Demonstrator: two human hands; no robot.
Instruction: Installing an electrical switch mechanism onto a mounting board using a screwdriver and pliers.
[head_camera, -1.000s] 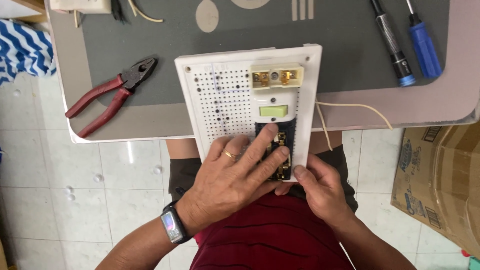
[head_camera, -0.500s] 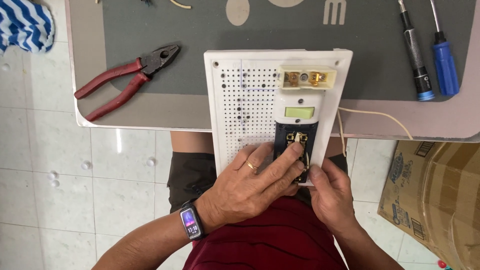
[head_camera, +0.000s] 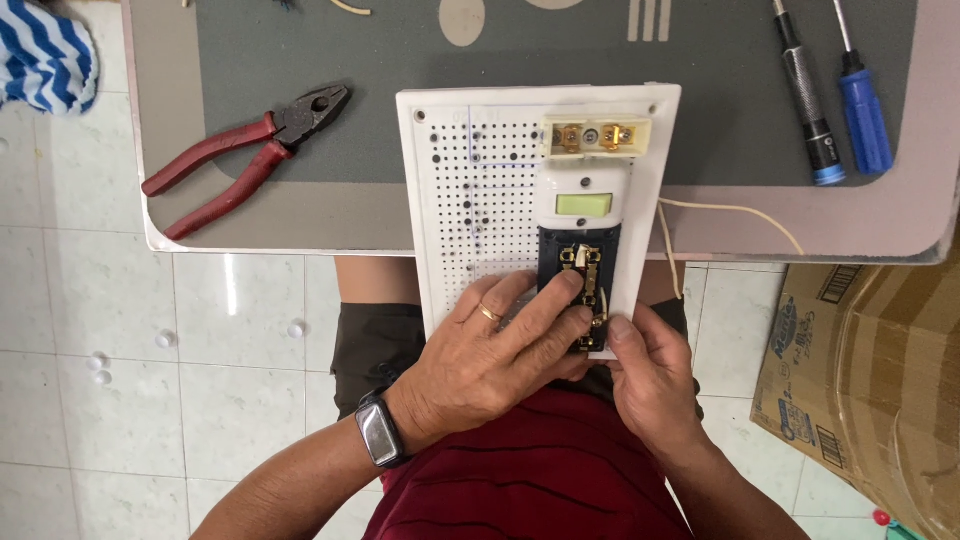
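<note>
A white perforated board (head_camera: 470, 190) rests half on the table, its near end over my lap. Mounted on it are a cream terminal block with brass contacts (head_camera: 592, 135), a white module with a green window (head_camera: 583, 203), and a dark blue component with brass parts (head_camera: 580, 265). My left hand (head_camera: 490, 355), with a ring and a wrist watch, lies over the board's near end, fingers pressing on the dark blue component. My right hand (head_camera: 650, 375) grips the board's lower right corner beside that component. A thin cream wire (head_camera: 735, 212) leaves the board's right side.
Red-handled pliers (head_camera: 240, 155) lie on the grey mat at the left. A black screwdriver (head_camera: 805, 95) and a blue one (head_camera: 865, 110) lie at the right. A cardboard box (head_camera: 870, 380) stands on the tiled floor, right. A blue-striped cloth (head_camera: 45, 55) is top left.
The view has shifted a little, so the board sits further right and lower in frame. My hands stay on the board's near end, fingers still on the dark blue component.
</note>
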